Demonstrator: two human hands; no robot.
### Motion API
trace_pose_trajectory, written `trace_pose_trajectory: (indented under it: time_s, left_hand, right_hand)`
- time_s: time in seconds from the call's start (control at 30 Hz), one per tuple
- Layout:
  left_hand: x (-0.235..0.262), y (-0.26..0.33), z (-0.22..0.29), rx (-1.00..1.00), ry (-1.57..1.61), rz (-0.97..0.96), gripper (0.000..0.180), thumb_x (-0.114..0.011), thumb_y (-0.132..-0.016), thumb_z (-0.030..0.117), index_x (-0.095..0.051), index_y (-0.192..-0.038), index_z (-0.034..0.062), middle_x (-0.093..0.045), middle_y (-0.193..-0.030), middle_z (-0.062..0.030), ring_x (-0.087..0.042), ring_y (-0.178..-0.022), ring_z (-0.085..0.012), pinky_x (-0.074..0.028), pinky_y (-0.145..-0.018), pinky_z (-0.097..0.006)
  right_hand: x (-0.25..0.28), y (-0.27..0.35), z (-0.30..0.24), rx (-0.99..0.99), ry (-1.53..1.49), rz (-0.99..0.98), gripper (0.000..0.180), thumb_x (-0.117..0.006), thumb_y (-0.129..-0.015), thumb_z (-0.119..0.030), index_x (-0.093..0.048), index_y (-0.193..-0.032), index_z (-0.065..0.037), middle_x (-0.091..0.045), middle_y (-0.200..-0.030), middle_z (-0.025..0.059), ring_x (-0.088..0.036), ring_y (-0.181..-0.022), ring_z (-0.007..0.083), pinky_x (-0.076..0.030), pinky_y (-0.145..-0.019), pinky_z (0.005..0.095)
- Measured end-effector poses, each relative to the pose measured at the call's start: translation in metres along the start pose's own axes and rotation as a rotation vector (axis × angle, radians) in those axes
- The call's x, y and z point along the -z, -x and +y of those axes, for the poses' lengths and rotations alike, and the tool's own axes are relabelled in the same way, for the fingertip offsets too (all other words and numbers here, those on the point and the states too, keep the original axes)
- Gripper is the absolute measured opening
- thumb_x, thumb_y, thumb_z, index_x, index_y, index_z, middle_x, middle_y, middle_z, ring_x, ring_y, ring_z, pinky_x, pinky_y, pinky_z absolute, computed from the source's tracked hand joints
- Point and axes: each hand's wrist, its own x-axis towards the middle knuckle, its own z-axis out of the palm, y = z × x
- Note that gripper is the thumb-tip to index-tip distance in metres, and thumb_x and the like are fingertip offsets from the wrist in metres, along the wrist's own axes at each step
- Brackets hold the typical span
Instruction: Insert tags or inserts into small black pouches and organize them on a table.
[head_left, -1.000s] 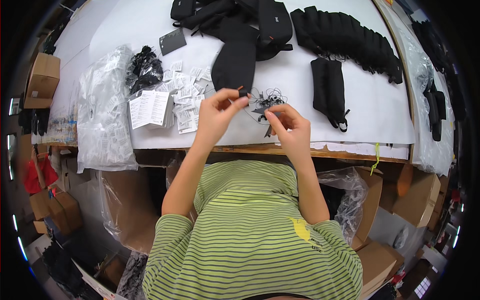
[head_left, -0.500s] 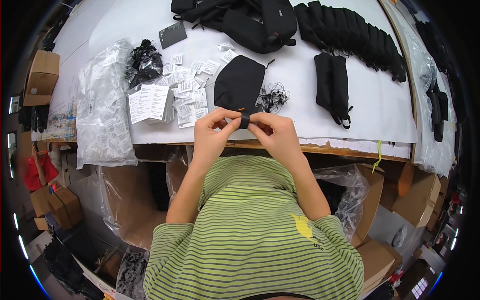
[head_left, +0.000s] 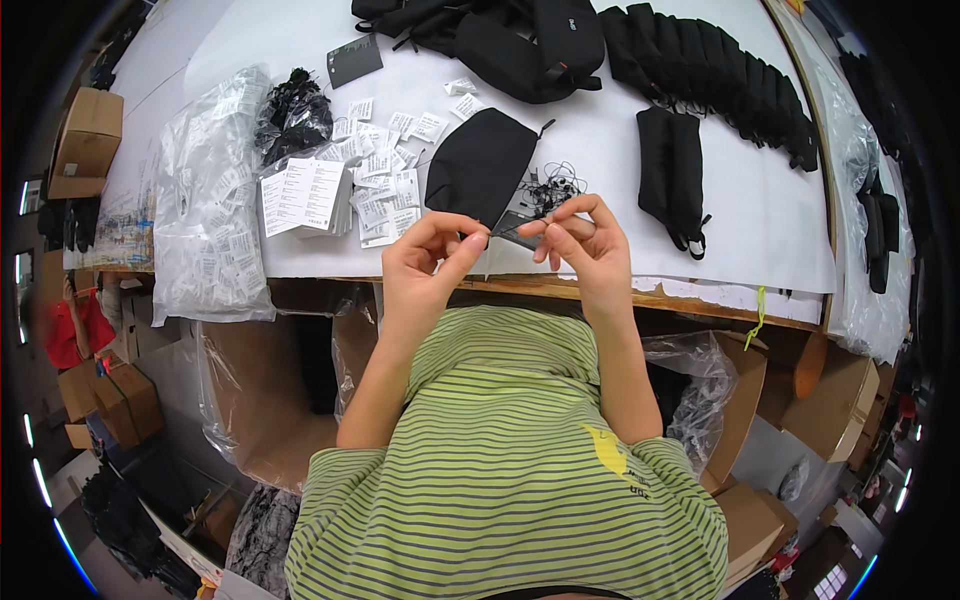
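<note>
A black fabric pouch (head_left: 480, 160) lies on the white-topped table in front of me. Close to its near end, my left hand (head_left: 430, 258) is closed, thumb and forefinger pinching a small dark bit that looks like the pouch's end loop. My right hand (head_left: 595, 255) pinches a thin black cord between thumb and fingers, its other fingers loosely curled. A dark flat tag (head_left: 516, 228) shows between the two hands, seemingly on that cord. Just beyond the right hand lies a tangle of black cords (head_left: 553, 185).
To the left are a stack of white printed cards (head_left: 308, 200), small white packets (head_left: 375, 160), a bag of black items (head_left: 292, 118) and a large clear bag (head_left: 210, 200). A black pouch (head_left: 670, 175) and a pouch row (head_left: 710, 75) lie right; black bags (head_left: 520, 50) lie at the back.
The black loop both hands pinched is no longer spread between them. My right hand has moved right and turned, now with a cord; the dark tag has come into view.
</note>
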Motion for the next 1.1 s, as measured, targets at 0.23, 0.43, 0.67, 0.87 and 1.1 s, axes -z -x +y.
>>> trace_pose_trajectory:
  time_s: [0.23,0.43,0.67,0.87,1.1]
  left_hand:
    - [-0.009,0.002,0.000,0.037,-0.138,-0.028,0.006,-0.068,-0.082,0.005,-0.066,-0.085,0.0012,-0.036,-0.055,0.0106,-0.028,-0.051,0.0017,-0.018,-0.048,-0.018]
    - [-0.011,0.004,-0.006,0.002,-0.212,-0.018,0.006,-0.069,-0.080,0.006,-0.066,-0.083,0.0019,-0.032,-0.053,0.0106,-0.025,-0.050,0.0011,-0.016,-0.047,-0.019]
    - [-0.011,0.004,-0.004,0.021,-0.218,-0.026,0.006,-0.069,-0.079,0.006,-0.065,-0.081,0.0022,-0.031,-0.053,0.0106,-0.025,-0.050,0.0011,-0.017,-0.047,-0.019]
    - [-0.015,0.005,-0.008,0.013,-0.193,-0.034,0.004,-0.068,-0.079,0.005,-0.065,-0.081,0.0023,-0.033,-0.054,0.0105,-0.025,-0.050,0.0016,-0.018,-0.047,-0.018]
    - [-0.015,0.003,-0.007,0.050,-0.172,-0.003,0.005,-0.068,-0.079,0.004,-0.065,-0.082,0.0024,-0.033,-0.054,0.0106,-0.026,-0.050,0.0016,-0.018,-0.047,-0.018]
  right_hand:
    - [-0.012,0.005,0.009,-0.069,-0.054,0.086,0.016,-0.066,-0.087,-0.015,-0.055,-0.082,-0.004,-0.069,-0.082,0.0119,-0.053,-0.052,0.0073,-0.038,-0.046,0.0170]
    - [-0.019,0.006,0.007,-0.126,-0.034,0.131,0.018,-0.070,-0.084,-0.016,-0.060,-0.077,-0.003,-0.067,-0.075,0.0044,-0.044,-0.046,0.0022,-0.032,-0.042,0.0168]
    - [-0.019,0.007,0.007,-0.141,0.012,0.136,0.016,-0.070,-0.084,-0.015,-0.062,-0.079,-0.003,-0.065,-0.074,0.0030,-0.047,-0.052,0.0020,-0.036,-0.047,0.0169]
    - [-0.022,0.009,0.008,-0.080,-0.012,0.150,0.016,-0.070,-0.084,-0.015,-0.063,-0.081,-0.001,-0.062,-0.074,0.0011,-0.056,-0.069,0.0067,-0.044,-0.067,0.0201]
    - [-0.023,0.009,0.007,-0.092,-0.030,0.190,0.017,-0.071,-0.083,-0.015,-0.063,-0.080,-0.001,-0.061,-0.074,0.0001,-0.053,-0.067,0.0059,-0.042,-0.065,0.0195]
